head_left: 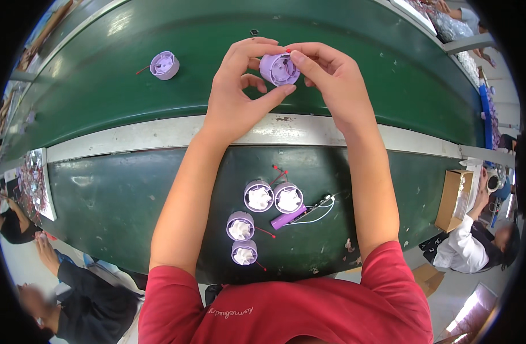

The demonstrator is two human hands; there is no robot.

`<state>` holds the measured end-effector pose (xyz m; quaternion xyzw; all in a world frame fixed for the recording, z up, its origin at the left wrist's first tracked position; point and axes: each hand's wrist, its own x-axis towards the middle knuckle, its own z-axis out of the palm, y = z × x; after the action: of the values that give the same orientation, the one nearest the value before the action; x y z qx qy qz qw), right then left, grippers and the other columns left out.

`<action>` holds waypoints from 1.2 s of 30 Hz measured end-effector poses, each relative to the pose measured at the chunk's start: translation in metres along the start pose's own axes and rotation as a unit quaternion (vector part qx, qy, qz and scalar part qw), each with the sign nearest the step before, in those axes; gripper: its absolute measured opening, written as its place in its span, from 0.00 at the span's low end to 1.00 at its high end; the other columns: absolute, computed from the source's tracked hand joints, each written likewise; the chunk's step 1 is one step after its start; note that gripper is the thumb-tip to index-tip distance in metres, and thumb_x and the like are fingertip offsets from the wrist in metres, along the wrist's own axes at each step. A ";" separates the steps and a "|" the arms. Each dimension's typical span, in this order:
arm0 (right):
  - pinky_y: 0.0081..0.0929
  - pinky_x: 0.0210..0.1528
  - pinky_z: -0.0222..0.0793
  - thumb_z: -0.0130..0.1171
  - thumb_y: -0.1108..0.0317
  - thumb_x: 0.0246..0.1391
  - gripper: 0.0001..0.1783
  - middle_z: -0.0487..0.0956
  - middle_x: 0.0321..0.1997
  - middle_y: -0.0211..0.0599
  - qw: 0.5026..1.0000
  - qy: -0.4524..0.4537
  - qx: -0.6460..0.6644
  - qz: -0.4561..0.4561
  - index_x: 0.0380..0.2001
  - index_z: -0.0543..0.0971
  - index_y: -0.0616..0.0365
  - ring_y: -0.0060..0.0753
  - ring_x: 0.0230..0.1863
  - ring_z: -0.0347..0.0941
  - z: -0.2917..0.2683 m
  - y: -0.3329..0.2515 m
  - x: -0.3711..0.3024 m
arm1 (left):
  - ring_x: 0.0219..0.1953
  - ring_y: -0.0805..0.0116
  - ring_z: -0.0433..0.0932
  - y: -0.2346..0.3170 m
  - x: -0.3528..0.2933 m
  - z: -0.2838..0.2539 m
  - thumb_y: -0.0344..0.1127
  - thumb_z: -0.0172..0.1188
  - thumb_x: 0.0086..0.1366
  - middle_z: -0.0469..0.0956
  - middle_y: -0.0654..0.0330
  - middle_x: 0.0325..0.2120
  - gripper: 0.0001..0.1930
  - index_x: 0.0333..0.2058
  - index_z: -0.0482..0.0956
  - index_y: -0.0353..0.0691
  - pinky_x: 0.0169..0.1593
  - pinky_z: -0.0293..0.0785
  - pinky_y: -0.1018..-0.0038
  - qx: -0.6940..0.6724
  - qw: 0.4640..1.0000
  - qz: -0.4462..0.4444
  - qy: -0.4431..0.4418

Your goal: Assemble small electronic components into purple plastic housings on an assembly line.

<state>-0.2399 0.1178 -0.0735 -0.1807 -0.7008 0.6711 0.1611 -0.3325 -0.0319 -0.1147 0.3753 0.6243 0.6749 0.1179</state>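
- Left hand (pixel 231 94): thumb and fingers are standing partly apart, gripping the purple housing (pixel 267 69) between them.
- Right hand (pixel 338 74): thumb and forefinger are nearly meeting at its upper rim, beside a red tip (pixel 288 50); cannot tell whether pinching.
- Housing: open face is pointing toward the wearer and rightward, central axis tilting.
- Four fan units (pixel 259 196) are standing wearer-side of the fingers.

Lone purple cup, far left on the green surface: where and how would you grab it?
I'd pinch the near and far sides of the purple cup's outer wall, coming from its right. The wall is round and nothing touches it there; the red wire sticks out on the left. Probably keep fingertips out of the open top, where parts show inside.
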 end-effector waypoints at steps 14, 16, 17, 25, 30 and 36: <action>0.22 0.32 0.67 0.68 0.65 0.57 0.12 0.81 0.34 0.30 0.982 0.147 -0.083 -0.080 0.40 0.82 0.61 0.20 0.32 0.72 -0.017 0.002 0.005 | 0.38 0.73 0.80 0.005 0.002 0.006 0.33 0.76 0.52 0.82 0.61 0.42 0.23 0.46 0.79 0.37 0.33 0.78 0.76 0.058 0.993 -0.094 0.041; 0.24 0.33 0.69 0.69 0.65 0.55 0.15 0.80 0.36 0.33 0.969 0.138 -0.183 -0.093 0.42 0.80 0.61 0.25 0.33 0.73 -0.009 -0.016 -0.007 | 0.41 0.66 0.80 0.004 0.003 0.007 0.38 0.77 0.52 0.82 0.59 0.38 0.23 0.44 0.79 0.37 0.39 0.79 0.70 0.192 0.975 -0.095 0.053; 0.27 0.34 0.70 0.70 0.64 0.53 0.18 0.79 0.38 0.36 0.949 0.124 -0.270 -0.108 0.44 0.79 0.61 0.30 0.34 0.75 0.001 -0.028 -0.015 | 0.41 0.66 0.80 0.001 0.002 0.000 0.38 0.77 0.52 0.82 0.59 0.38 0.23 0.44 0.79 0.37 0.39 0.79 0.70 0.200 0.973 -0.096 0.059; 0.42 0.44 0.74 0.73 0.66 0.42 0.25 0.75 0.38 0.43 0.800 -0.371 -0.461 -0.097 0.45 0.77 0.56 0.49 0.43 0.76 0.043 -0.042 -0.084 | 0.48 0.54 0.74 -0.017 0.003 -0.004 0.47 0.72 0.56 0.79 0.54 0.40 0.24 0.43 0.78 0.35 0.52 0.72 0.63 0.294 0.946 -0.054 0.124; 0.43 0.40 0.75 0.68 0.69 0.47 0.16 0.76 0.32 0.41 0.781 -0.351 -0.511 -0.073 0.40 0.77 0.57 0.49 0.37 0.78 0.049 -0.035 -0.071 | 0.44 0.66 0.73 -0.012 0.009 -0.011 0.40 0.67 0.62 0.77 0.60 0.40 0.14 0.42 0.78 0.39 0.47 0.70 0.69 0.153 0.957 -0.005 0.244; 0.43 0.47 0.76 0.72 0.64 0.46 0.23 0.75 0.45 0.45 0.810 -0.333 -0.469 -0.113 0.47 0.77 0.54 0.49 0.48 0.75 0.047 -0.036 -0.077 | 0.37 0.76 0.74 -0.012 0.006 -0.012 0.35 0.60 0.70 0.78 0.63 0.37 0.07 0.39 0.78 0.37 0.37 0.70 0.77 0.042 0.961 0.037 0.270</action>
<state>-0.1954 0.0389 -0.0384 0.0806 -0.9567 0.2566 -0.1114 -0.3478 -0.0349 -0.1232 0.2066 0.6464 0.7282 -0.0958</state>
